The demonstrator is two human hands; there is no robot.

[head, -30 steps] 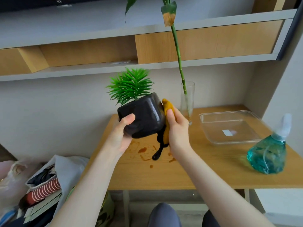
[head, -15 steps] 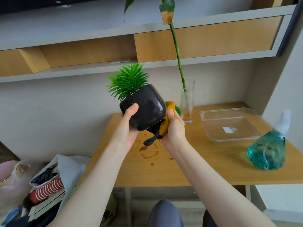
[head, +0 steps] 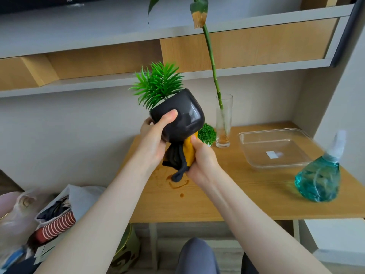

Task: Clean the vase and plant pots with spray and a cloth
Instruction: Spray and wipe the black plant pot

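Observation:
My left hand grips a glossy black plant pot with a spiky green fake plant, held in the air above the wooden table and tilted left. My right hand holds a yellow and black cloth pressed against the pot's underside. A tall glass vase with a bamboo stalk stands at the table's back. Beside it sits a small round green plant, partly hidden by the pot. A teal spray bottle stands at the right.
A clear plastic tray lies at the back right of the table. Brown stains mark the tabletop under my hands. Shelves run along the wall above. Bags with clothes sit on the floor at the left.
The pot has turned more upright and risen slightly. My right hand with the cloth slid from the pot's right side down to its underside. The small round plant behind is now visible.

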